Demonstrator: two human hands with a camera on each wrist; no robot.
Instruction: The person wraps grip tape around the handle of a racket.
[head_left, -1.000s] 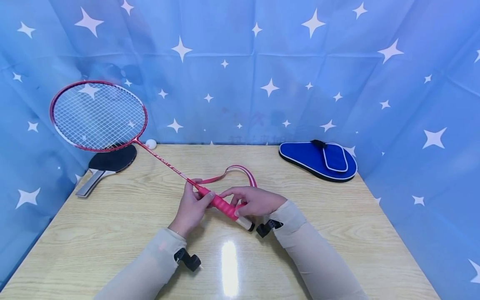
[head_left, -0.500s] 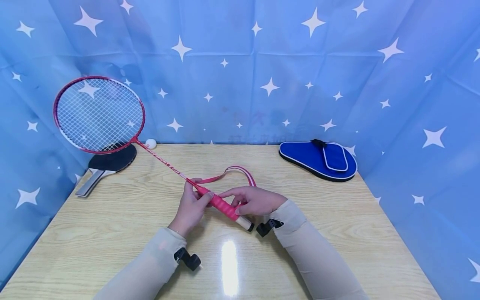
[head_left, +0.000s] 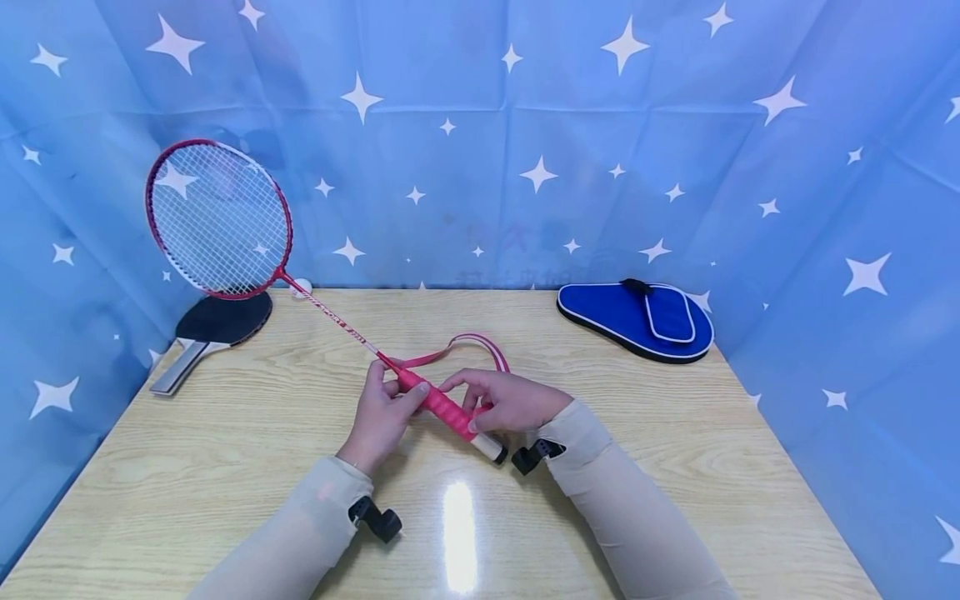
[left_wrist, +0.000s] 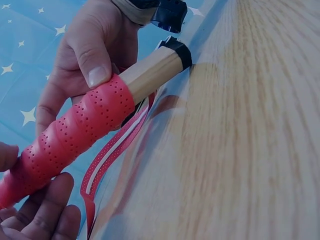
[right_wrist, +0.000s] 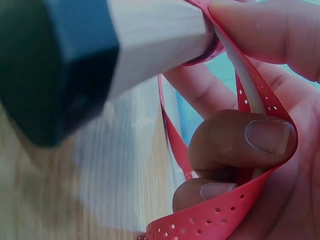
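A red badminton racket (head_left: 330,315) slants across the head view, its strung head raised at the upper left. Near the top of the handle, my left hand (head_left: 378,417) grips it between thumb and fingers. Perforated pink-red grip tape (left_wrist: 77,130) is wound round most of the handle, leaving bare wood (left_wrist: 152,72) before the black butt cap (head_left: 502,455). My right hand (head_left: 517,402) presses its thumb on the tape's lower edge. In the right wrist view, its curled fingers hold the loose tape strip (right_wrist: 210,215), whose white-striped length loops behind the handle.
A table tennis bat (head_left: 225,319) lies at the table's back left, partly behind the racket head. Beside it sits a white ball (head_left: 302,293), partly covered by the racket shaft. A blue bat case (head_left: 607,308) lies at the back right. Starry blue curtains (head_left: 480,167) border the table.
The racket head has turned about its shaft and shifted slightly right and up, looking narrower. Its shaft now crosses the ball. Both hands stay nearly in place.
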